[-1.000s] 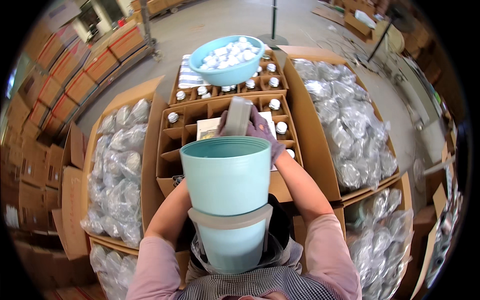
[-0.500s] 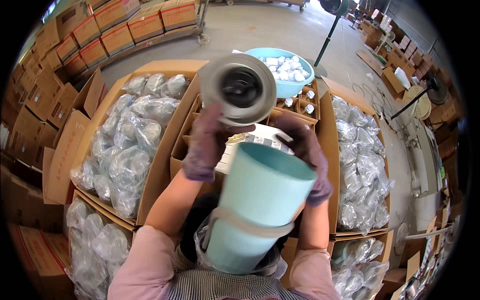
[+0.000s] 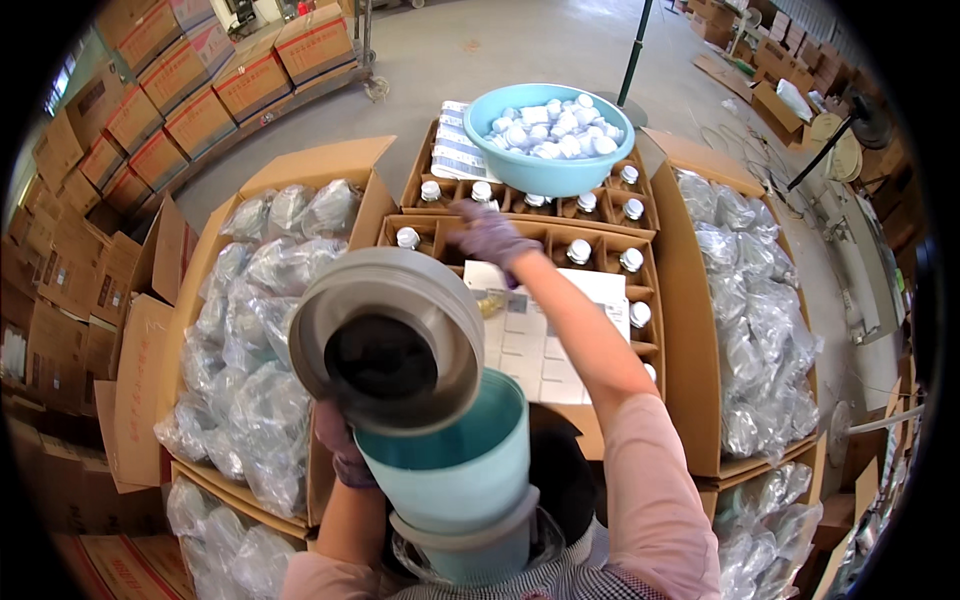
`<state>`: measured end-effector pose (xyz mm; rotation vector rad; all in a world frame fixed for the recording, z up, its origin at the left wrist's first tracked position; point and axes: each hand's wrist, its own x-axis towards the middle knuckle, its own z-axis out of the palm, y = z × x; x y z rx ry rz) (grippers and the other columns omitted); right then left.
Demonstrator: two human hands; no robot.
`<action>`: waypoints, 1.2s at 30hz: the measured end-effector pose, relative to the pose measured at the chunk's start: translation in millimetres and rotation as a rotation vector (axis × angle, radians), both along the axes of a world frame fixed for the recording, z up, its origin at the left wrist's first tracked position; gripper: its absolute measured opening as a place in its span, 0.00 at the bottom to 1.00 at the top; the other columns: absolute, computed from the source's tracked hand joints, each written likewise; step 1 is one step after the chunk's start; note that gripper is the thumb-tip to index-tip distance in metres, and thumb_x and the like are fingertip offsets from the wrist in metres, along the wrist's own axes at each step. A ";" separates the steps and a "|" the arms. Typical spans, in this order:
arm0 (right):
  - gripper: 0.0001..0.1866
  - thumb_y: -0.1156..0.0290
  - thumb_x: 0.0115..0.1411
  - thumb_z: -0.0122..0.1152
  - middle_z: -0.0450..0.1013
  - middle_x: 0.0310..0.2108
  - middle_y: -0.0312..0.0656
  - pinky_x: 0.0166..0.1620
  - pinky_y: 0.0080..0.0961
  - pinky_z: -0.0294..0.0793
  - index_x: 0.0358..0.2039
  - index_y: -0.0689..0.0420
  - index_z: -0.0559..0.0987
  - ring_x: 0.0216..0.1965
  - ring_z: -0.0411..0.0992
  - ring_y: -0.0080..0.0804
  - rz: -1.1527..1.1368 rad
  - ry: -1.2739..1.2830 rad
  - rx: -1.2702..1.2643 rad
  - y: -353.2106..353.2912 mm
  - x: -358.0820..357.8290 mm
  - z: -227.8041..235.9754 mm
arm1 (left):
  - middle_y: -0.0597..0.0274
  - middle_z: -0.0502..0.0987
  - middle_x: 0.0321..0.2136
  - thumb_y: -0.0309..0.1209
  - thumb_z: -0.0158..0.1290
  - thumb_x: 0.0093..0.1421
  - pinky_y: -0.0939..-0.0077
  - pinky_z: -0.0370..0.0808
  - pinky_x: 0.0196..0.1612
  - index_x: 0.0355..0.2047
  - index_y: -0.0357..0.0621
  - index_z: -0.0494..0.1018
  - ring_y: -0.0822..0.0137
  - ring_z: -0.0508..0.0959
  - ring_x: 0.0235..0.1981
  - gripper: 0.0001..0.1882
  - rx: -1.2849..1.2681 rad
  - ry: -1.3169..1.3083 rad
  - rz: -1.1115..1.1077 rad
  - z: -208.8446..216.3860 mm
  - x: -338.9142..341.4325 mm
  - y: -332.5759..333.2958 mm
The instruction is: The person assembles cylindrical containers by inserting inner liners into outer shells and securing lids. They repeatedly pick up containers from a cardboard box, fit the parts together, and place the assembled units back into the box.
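Evidently, my left hand (image 3: 343, 455) was clamped on the grey dish (image 3: 388, 338) above the teal tub (image 3: 450, 462), freeing my right hand (image 3: 490, 236), fingers spread, over the capped bottles (image 3: 578, 250).

right hand (image 3: 490, 236): half a second ago it was at the grey funnel; now it has left it and reaches forward over the divided carton (image 3: 520, 250), above the capped bottles (image 3: 578, 250).
left hand (image 3: 340, 450): now it alone holds the grey funnel.
grey funnel (image 3: 388, 338): it has come lower and nearer, its wide mouth now over the rim of the pale green bucket (image 3: 450, 470).
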<state>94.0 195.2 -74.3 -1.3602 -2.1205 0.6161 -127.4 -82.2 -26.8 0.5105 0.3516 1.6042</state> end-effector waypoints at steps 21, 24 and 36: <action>0.32 0.54 0.55 0.66 0.76 0.36 0.51 0.43 0.40 0.75 0.56 0.59 0.72 0.38 0.76 0.49 0.119 0.014 0.635 -48.0 -58.5 116.8 | 0.49 0.77 0.53 0.61 0.41 0.68 0.66 0.70 0.61 0.53 0.32 0.73 0.60 0.75 0.56 0.39 -0.243 0.730 -0.230 -1.9 -59.2 129.6; 0.34 0.56 0.52 0.71 0.77 0.40 0.51 0.41 0.39 0.75 0.56 0.62 0.72 0.37 0.77 0.47 0.229 0.083 0.925 -109.0 -24.8 159.9 | 0.53 0.73 0.57 0.67 0.33 0.67 0.64 0.71 0.61 0.59 0.36 0.68 0.62 0.73 0.57 0.45 -0.312 0.249 -0.458 -11.0 -13.6 160.8; 0.38 0.57 0.66 0.58 0.58 0.67 0.47 0.66 0.33 0.62 0.71 0.56 0.57 0.66 0.60 0.35 -0.077 0.920 0.053 -182.1 101.0 194.8 | 0.50 0.68 0.60 0.67 0.50 0.60 0.57 0.73 0.61 0.68 0.45 0.57 0.56 0.72 0.58 0.48 -0.001 0.102 -0.715 64.4 86.9 69.0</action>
